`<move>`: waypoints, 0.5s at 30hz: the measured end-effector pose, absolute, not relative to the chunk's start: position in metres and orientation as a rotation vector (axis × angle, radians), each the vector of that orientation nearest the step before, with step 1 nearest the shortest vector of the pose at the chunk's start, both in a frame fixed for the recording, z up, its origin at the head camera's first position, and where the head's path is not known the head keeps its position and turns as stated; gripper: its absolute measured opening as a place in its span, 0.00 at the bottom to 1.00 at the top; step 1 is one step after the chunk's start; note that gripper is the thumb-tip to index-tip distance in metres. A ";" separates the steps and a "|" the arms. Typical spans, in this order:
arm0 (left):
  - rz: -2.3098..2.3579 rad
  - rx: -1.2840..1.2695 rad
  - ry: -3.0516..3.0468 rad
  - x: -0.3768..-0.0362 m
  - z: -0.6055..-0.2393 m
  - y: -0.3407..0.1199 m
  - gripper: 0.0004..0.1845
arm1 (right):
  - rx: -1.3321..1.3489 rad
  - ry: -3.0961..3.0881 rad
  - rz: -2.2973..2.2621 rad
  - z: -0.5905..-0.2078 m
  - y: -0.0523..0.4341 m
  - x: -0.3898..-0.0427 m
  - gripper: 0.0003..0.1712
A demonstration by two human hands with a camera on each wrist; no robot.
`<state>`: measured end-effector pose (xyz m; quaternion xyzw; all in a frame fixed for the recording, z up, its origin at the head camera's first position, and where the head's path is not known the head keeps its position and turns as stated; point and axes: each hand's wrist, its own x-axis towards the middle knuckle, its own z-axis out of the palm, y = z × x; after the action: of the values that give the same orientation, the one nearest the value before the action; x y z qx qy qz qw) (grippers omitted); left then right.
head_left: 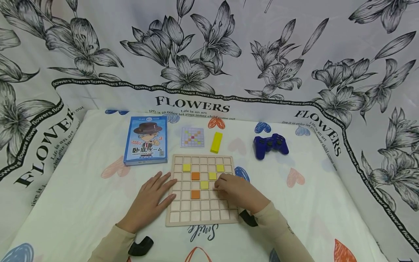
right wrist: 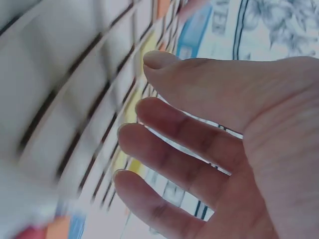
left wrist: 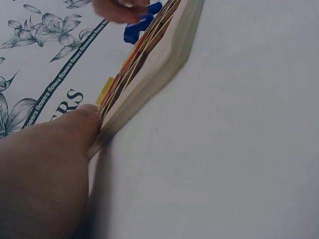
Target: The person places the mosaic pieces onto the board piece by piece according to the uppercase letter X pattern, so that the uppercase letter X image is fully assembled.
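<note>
My left hand rests flat against the grid board; my right hand, fingers loosely spread, covers its right side. Game box, yellow block and blue controller lie behind.

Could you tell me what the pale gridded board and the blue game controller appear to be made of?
The pale gridded board looks like light, unvarnished wood: matt beige surface, thick plain edge in the left wrist view. The blue game controller looks like moulded plastic, with a smooth, slightly glossy dark blue shell. Neither material can be confirmed by sight alone.
</note>
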<state>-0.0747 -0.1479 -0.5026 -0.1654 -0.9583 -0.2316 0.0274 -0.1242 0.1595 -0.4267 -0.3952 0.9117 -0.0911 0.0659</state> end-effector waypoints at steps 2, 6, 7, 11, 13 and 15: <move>-0.709 -0.511 -2.961 -0.074 -0.503 -0.148 0.30 | -1.137 2.791 -0.272 -0.427 0.176 -0.122 0.09; -0.706 -0.514 -2.952 -0.074 -0.502 -0.148 0.30 | -1.015 2.880 -0.253 -0.431 0.206 -0.115 0.07; -0.704 -0.514 -2.950 -0.074 -0.502 -0.148 0.30 | -0.972 2.900 -0.235 -0.432 0.212 -0.114 0.07; -0.708 -0.514 -2.947 -0.074 -0.501 -0.148 0.30 | -0.763 2.947 -0.201 -0.438 0.229 -0.109 0.08; -0.708 -0.514 -2.951 -0.074 -0.501 -0.147 0.30 | -0.652 2.949 -0.209 -0.441 0.234 -0.106 0.09; -0.707 -0.515 -2.952 -0.074 -0.501 -0.147 0.30 | -0.580 2.942 -0.245 -0.442 0.235 -0.105 0.10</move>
<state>-0.0744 -0.1470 -0.5009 -0.1673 -0.9583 -0.2296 0.0315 -0.1048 0.2354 -0.4417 -0.1922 0.9757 -0.0814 0.0666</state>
